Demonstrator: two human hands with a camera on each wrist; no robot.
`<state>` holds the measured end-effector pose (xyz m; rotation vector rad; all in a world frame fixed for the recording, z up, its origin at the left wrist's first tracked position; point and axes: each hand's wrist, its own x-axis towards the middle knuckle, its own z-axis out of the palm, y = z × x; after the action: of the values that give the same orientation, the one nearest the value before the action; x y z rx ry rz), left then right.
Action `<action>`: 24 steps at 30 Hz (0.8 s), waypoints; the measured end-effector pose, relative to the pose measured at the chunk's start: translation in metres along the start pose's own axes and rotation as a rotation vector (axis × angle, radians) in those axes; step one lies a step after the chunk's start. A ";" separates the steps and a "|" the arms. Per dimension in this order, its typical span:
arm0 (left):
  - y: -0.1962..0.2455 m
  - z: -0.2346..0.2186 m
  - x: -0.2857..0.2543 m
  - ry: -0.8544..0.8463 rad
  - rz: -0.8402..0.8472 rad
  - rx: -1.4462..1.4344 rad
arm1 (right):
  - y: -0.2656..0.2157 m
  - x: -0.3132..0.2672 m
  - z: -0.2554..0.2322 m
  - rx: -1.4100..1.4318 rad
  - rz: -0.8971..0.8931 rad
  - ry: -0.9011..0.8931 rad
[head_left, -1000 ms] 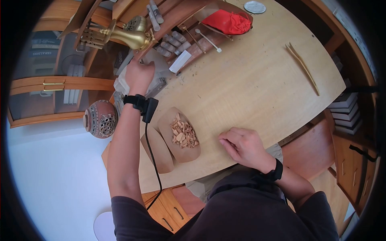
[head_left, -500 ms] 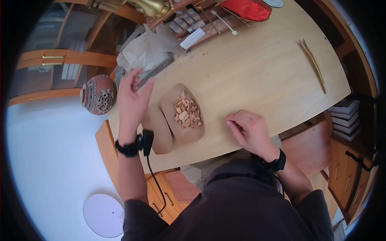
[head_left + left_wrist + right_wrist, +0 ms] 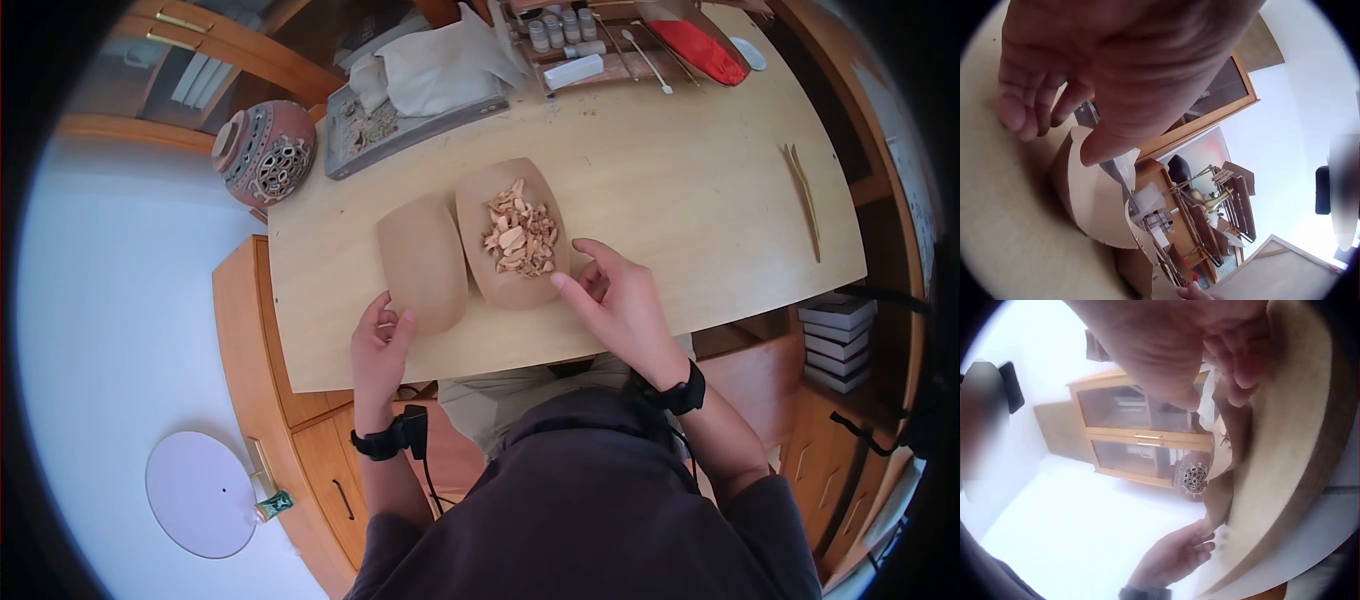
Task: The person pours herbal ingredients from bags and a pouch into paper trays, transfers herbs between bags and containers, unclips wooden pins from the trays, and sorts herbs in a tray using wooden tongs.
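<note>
Two shallow brown curved trays lie side by side on the table (image 3: 660, 190). The left tray (image 3: 422, 260) is bare inside; the right tray (image 3: 490, 185) bears a heap of tan dried chips (image 3: 520, 235). At the near left corner of the bare tray is my left hand (image 3: 380, 350), thumb apart from its loosely bent fingers. In the left wrist view the thumb overlaps the rim of that tray (image 3: 1094, 194). My right hand (image 3: 625, 305) is at the near right corner of the filled tray, thumb tip right at its edge and index finger spread away.
A grey tray (image 3: 420, 135) with white bags (image 3: 440, 70) stands at the back left, beside a patterned pierced pot (image 3: 268, 155). Small bottles (image 3: 563, 30), a white box (image 3: 573, 71) and a red cloth (image 3: 700, 50) are behind. Wooden tweezers (image 3: 805, 200) lie far right.
My left hand has come back from the rear shelf area to the bare tray's near corner. The right hand has shifted to the filled tray's corner, its thumb and index finger spreading. The head view has turned.
</note>
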<state>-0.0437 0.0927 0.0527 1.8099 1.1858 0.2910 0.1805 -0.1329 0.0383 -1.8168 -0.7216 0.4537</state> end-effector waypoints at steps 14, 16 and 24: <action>0.003 0.059 0.009 -0.127 0.167 -0.475 | -0.005 -0.006 -0.025 0.373 0.284 0.120; 0.003 0.072 0.010 -0.214 0.160 -0.419 | -0.015 -0.007 -0.032 0.379 0.276 0.147; 0.031 0.090 -0.009 -0.181 0.376 -0.199 | -0.043 -0.001 -0.011 0.458 0.204 0.055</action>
<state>0.0262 0.0306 0.0304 1.8303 0.6629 0.4341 0.1757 -0.1314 0.0821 -1.4651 -0.3563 0.6433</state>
